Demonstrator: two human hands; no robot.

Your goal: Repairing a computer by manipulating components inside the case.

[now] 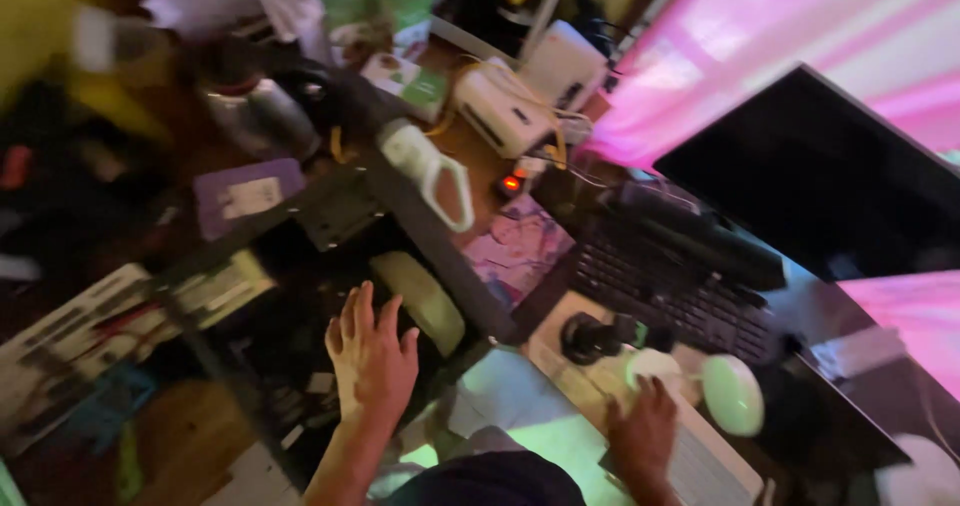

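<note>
While the left hand (372,351) hovers spread and empty over a dark rack (300,266) near a pale cushion (425,301), the right hand (642,428) rests loosely curled on the worktop (560,351), gripping nothing, beside a white mouse (733,394).

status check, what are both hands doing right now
Left hand open, fingers spread over the black frame. Right hand flat on the desk, beside a pale round mouse. Neither holds anything.

A pale sheer curtain (800,26) is lit pink by daylight; a brown wooden floor (190,446) is crowded with clutter.
</note>
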